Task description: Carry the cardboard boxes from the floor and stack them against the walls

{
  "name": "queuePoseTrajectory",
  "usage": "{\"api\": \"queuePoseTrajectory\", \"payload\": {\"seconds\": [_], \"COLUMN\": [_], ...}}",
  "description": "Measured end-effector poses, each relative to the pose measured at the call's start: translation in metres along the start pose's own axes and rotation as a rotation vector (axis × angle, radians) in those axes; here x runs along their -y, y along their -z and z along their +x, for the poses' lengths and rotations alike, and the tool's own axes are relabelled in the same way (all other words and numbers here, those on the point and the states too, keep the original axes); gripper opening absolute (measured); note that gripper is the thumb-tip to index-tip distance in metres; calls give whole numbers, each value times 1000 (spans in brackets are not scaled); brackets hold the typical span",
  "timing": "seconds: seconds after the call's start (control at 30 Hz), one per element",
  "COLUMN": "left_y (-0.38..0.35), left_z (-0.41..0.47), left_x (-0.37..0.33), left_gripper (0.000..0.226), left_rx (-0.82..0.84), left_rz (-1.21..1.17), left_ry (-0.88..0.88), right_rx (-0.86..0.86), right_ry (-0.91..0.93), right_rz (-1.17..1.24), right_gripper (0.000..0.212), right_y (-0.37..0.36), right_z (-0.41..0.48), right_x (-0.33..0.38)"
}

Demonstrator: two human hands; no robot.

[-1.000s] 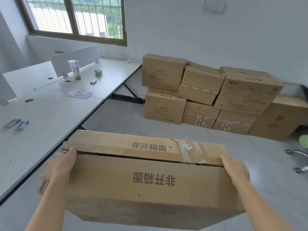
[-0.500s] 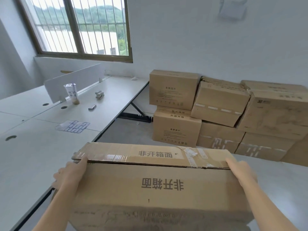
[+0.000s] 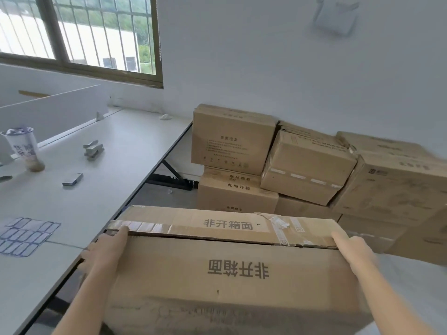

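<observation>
Carried box: held off the floor, low centre of view. Its long axis runs left to right and the taped top seam faces up. Print on the near flap reads inverted; on the far flap it reads upright.

Left grip is clasped on the left end, the fingers wrapped over the edge. Right grip is clasped on the right end, thumb along the top, fingers hidden.

Box's left end sits just beside the white counter, which carries a cup and a label sheet. Stacked boxes stand two tiers high against the white wall. Barred window upper left.
</observation>
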State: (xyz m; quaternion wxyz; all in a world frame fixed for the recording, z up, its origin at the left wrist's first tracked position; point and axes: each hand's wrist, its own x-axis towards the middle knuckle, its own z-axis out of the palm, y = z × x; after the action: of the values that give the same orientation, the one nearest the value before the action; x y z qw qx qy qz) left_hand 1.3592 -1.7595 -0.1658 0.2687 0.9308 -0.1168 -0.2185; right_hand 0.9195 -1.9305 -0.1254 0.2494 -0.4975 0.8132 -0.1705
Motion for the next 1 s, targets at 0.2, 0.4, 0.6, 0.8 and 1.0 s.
{"api": "queuePoseTrajectory", "payload": {"seconds": [0.2, 0.4, 0.6, 0.8, 1.0], "left_y": [-24, -39, -64, -78, -95], "left_z": [91, 157, 212, 255, 284], "left_x": [-107, -202, -307, -384, -426], "left_gripper": [63, 64, 65, 67, 77], "left_rx": [60, 27, -74, -176, -329], "left_rz": [-18, 9, 14, -19, -45], "left_ry": [-68, -147, -216, -179, -128], "right_rx": [-60, -124, -149, -65, -11], "right_ry": [-68, -131, -85, -19, 61], "right_rz": [10, 101, 200, 258, 292], "right_gripper": [51, 42, 42, 51, 44], "right_y": [-13, -25, -48, -74, -93], "right_z": [54, 103, 211, 317, 387], "right_x": [83, 137, 199, 278, 342]}}
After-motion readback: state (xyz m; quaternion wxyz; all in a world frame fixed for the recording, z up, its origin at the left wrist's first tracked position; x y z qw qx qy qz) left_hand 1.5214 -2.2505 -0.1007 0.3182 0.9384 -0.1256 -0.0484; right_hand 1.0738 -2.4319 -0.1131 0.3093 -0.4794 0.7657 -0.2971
